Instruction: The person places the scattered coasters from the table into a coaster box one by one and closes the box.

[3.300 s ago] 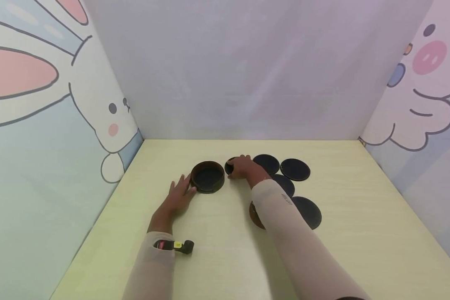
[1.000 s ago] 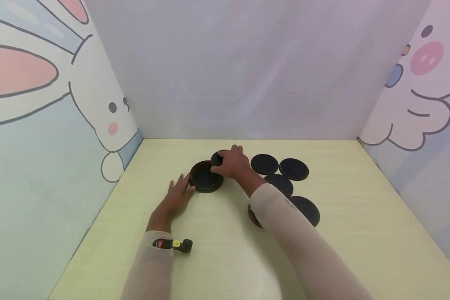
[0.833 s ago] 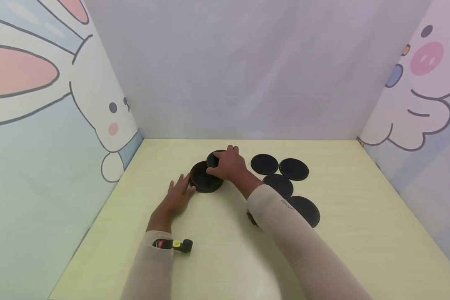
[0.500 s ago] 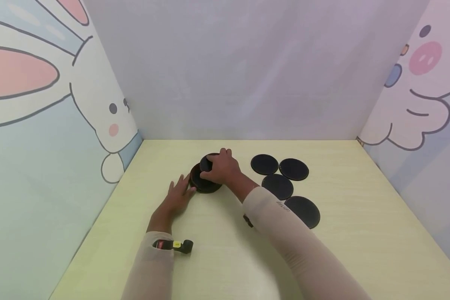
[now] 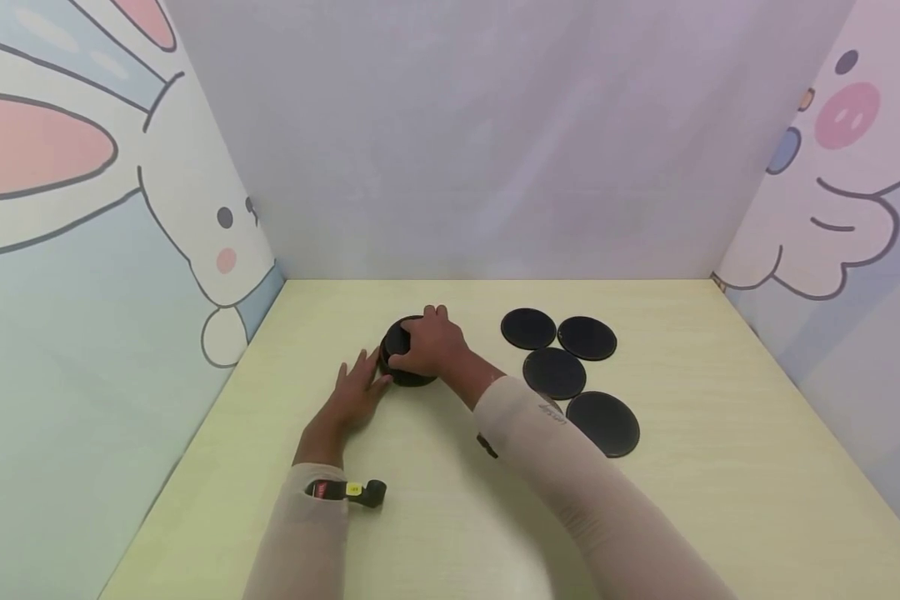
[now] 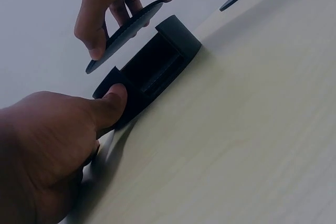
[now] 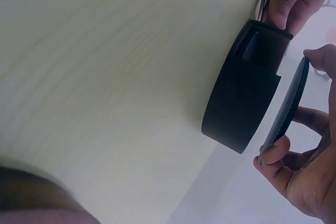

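Our right hand (image 5: 433, 343) pinches a black, round leather-look disc (image 7: 289, 109) just above the black, cylindrical holder (image 7: 240, 106) — toward the tabletop's (image 5: 420, 517) far-left corner. Our left hand (image 5: 356, 396) — fingers spread — touches its left side.

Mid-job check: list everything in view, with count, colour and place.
Round holder: 1, black outside, left of centre.
Held disc: 1, black, above the holder, not in it.
Flat discs: 4, black, right of the holder.
Brown edge: 1, brown, partly behind the right sleeve; cannot identify.
Table: 1, pale yellow, centre.
Cartoon walls: 2, white, pink and blue, either side.
Backdrop: 1, grey, behind the table.
Wrist devices: 2, black, one per cuff, right mostly hidden.
Sleeves: 2, beige, both arms.
Left hand: 1, touching the holder.
Right hand: 1, pinching the held disc.
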A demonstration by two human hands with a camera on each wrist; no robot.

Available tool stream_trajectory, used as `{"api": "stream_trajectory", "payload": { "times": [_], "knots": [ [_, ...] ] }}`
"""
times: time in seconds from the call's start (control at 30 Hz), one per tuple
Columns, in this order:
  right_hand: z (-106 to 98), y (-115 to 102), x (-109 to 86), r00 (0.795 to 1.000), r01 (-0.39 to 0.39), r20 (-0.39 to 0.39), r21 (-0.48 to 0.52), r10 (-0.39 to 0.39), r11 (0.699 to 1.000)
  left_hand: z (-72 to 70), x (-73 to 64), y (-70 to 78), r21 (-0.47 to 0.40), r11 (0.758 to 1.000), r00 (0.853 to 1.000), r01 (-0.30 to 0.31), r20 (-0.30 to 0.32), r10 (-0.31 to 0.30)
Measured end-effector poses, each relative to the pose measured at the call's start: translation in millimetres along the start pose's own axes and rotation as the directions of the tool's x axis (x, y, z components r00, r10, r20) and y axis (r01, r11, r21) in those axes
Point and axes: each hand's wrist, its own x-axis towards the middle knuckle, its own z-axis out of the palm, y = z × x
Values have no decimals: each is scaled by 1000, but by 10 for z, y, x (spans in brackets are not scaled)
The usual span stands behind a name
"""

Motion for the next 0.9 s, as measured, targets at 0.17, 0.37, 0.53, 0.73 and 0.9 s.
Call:
{"api": "stream_trajectory", "payload": {
  "times": [0.17,0.37,0.53,0.73,0.9],
  "knots": [
    [13,-13,-2,1000,5,6,-16,-5,1000,-3,-5,18,-10,1000,1000,15,2,-15],
    [24,-14,3,1000,16,16,-45,-15,999,-6,-20,33,-23,999,999,40,3,-40],
    [45,-21,5,1000,20,14,-45,-19,999,-9,-34,29,-27,999,1000,24,-7,-24],
    [60,-14,4,999,32,1,-44,-32,999,3,-57,20,-42,998,999,43,-11,-43],
    [39,21,4,999,27,-29,-50,-29,998,8,-64,19,-41,999,999,20,-24,-21]
  ]
}}
